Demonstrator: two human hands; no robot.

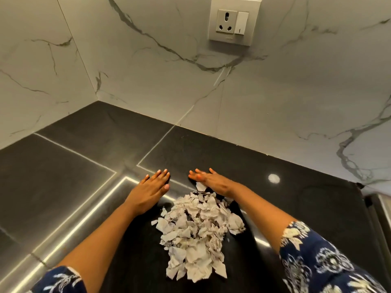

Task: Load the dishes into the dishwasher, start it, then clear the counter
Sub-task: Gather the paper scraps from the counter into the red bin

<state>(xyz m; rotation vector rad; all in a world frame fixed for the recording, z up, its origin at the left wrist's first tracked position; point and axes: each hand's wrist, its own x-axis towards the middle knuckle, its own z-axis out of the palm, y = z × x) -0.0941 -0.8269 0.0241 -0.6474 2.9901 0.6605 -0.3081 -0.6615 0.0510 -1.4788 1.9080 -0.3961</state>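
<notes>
Hands (179,185) flat on dark counter (84,166) flanking torn paper scraps (196,235)

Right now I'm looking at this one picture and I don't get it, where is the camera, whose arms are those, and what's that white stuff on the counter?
There is no machine here. The single picture comes from a wide-angle camera worn on a person's head, looking down at their own arms. The left hand and right hand are bare, open and flat, resting at the far end of a heap of torn whitish paper scraps that lies between the forearms. Neither hand holds anything. The scraps lie on a glossy black stone counter. Behind it rises a white marble-patterned wall with a white wall socket and switch. The sleeves are dark blue with a white flower print.
</notes>
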